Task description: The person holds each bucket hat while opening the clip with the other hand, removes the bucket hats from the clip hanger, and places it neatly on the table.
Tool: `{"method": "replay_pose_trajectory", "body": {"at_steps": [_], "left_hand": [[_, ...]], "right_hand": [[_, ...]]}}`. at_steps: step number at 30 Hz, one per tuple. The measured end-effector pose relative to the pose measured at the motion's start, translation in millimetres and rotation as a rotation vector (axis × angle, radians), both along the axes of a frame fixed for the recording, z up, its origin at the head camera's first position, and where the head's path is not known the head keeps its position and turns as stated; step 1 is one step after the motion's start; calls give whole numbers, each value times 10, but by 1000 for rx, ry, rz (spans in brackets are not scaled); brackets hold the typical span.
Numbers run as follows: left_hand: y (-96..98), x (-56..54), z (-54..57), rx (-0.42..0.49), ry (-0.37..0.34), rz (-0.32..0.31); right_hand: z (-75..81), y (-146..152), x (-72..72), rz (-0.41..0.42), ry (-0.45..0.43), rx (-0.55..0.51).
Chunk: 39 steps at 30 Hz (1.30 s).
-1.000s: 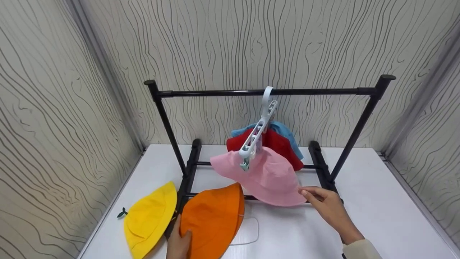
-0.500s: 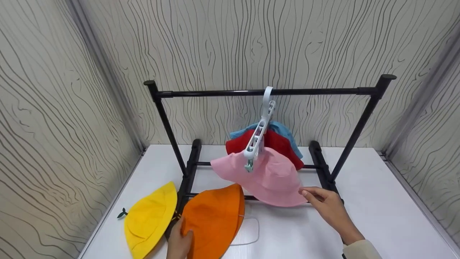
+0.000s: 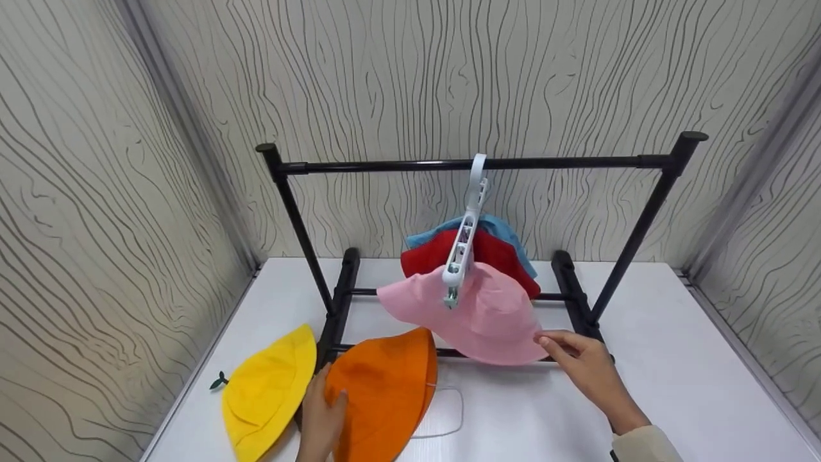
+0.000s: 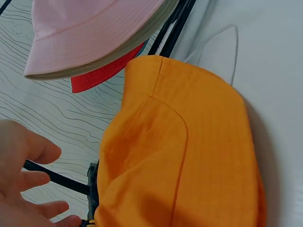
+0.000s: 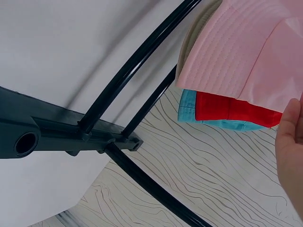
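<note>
A pink bucket hat [image 3: 497,317] hangs from a white clip hanger [image 3: 463,247]. My right hand [image 3: 584,366] pinches the pink hat's brim at its right side; the right wrist view has this hand [image 5: 291,146] at its edge. An orange bucket hat [image 3: 378,391] lies on the table, its thin white cord [image 3: 462,410] looped beside it. At the orange hat's left side is my left hand [image 3: 322,414]. In the left wrist view that hand [image 4: 23,179] has its fingers spread, apart from the orange hat [image 4: 189,142]. Red [image 3: 507,260] and light blue [image 3: 503,231] hats hang behind the pink one.
A black rack [image 3: 385,167] carries the hanger on its top bar, with uprights at both sides and low crossbars. On the table's left lies a yellow bucket hat [image 3: 269,391] with a green sprout [image 3: 219,380]. Patterned walls [image 3: 385,77] enclose the white table [image 3: 673,385].
The hanger's near end has swung right and the hanging hats have shifted slightly. My left hand has moved up a little along the orange hat. The right hand keeps its pinch on the pink brim.
</note>
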<state>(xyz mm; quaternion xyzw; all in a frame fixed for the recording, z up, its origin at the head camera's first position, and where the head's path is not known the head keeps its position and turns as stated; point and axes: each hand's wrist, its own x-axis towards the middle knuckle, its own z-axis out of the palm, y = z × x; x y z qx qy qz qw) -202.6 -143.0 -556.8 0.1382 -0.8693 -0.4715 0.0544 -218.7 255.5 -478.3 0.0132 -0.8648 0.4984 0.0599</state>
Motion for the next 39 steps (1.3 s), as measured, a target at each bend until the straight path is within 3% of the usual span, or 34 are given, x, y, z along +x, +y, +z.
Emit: {"method": "replay_pose_trajectory", "body": {"at_steps": [6,12,21,26,39], "left_hand": [[112,-64,138,25,100,-14],[216,-143,302,71,225,-68],[390,-324,578,97,378,-157],[488,-413,694,111,380,-206],[626,-519,907,114,421,-316]], "right_hand": [[-7,-10,0,-24,38,5],[6,-20,-15,-60,111,-6],[84,-51,-46,-93,116,8],[117,-57,-64,-97,162,0],[223,-91,-189,-56,161,30]]}}
